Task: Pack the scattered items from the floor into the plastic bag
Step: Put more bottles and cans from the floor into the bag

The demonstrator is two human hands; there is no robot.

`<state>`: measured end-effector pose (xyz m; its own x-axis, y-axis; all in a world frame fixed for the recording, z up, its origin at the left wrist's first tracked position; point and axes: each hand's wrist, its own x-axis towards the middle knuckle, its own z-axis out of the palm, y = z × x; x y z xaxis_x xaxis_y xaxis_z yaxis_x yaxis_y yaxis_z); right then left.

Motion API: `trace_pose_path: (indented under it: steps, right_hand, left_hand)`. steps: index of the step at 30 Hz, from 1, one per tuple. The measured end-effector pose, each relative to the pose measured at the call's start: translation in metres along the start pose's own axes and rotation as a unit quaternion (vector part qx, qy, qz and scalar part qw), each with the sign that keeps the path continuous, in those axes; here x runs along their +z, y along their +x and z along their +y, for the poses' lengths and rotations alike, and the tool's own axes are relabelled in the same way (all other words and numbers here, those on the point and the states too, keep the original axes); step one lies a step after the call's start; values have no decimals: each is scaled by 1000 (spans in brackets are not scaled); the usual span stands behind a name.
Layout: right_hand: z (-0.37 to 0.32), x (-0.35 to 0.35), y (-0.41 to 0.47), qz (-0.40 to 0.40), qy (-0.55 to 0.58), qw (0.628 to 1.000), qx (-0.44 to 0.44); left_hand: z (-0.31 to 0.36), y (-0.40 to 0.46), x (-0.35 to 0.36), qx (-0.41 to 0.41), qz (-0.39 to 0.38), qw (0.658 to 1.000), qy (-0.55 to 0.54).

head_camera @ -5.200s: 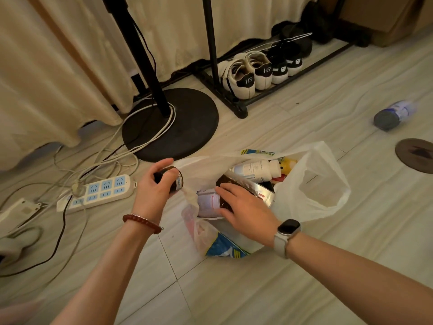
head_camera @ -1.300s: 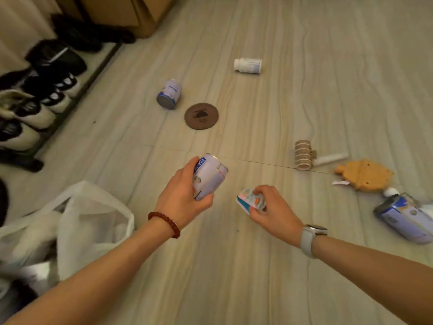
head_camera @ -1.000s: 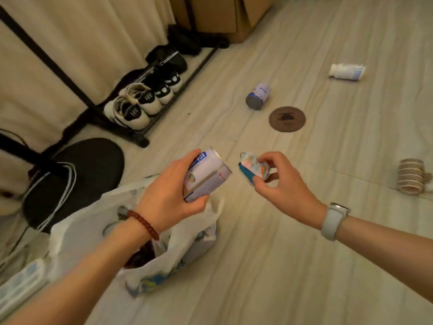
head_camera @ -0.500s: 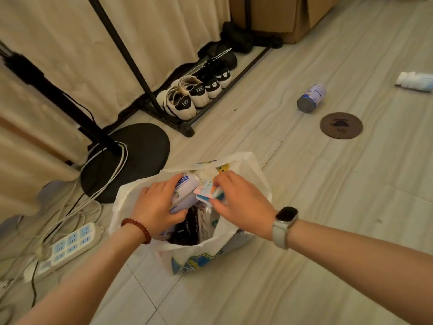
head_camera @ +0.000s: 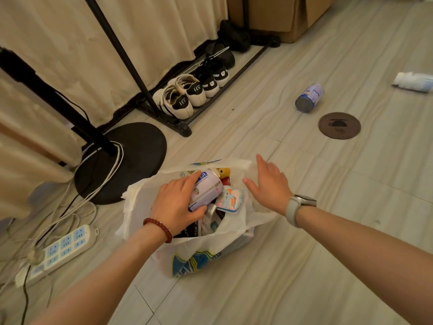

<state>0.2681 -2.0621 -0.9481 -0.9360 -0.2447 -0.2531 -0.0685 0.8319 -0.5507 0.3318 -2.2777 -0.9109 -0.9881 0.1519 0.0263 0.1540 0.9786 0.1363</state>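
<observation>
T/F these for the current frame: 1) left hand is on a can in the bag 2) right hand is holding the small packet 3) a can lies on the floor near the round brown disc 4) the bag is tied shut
1) The left hand grips a can inside the plastic bag: true.
2) False: the right hand is open and holds nothing; the small packet lies in the bag.
3) A second can lies on its side near the brown disc: true.
4) False: the bag's mouth is open.

left hand [head_camera: 178, 205] curled, fingers gripping — right hand [head_camera: 269, 184] flat, fingers spread, empty.
</observation>
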Motion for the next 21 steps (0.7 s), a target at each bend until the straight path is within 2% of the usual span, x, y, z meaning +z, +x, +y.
trace_pose_path:
  steps: [1,3,5,7,9,11,13,16,18,21]
  right_hand:
    - [1,0,4,-32,25,999,15]
    - [3,-1,5,-46,105,993,17]
    - [4,-13,4,-8,188,982,10]
    - [-1,-36,5,73,228,971,-15]
    - [-8,-55,10,146,238,959,-39]
    - [-18,-63,12,184,258,947,-55]
    - [-29,-63,12,202,279,936,-74]
    - [-40,-60,7,208,285,930,-101]
    - [-37,-61,3,196,286,932,-104]
    - [-19,-64,-6,165,235,951,-111]
  left_hand:
    - [1,2,0,2,-1,1000,0]
    - [2,4,1,5,1,1000,3]
    - [4,6,4,20,0,1000,20]
    - [6,8,9,59,19,996,57]
    - [10,12,12,93,45,989,105]
    - [16,17,13,111,74,982,136]
    - [25,21,16,113,91,984,101]
    - [40,32,21,104,81,991,13]
    - [48,40,22,103,72,992,-3]
    - [50,39,23,132,132,978,91]
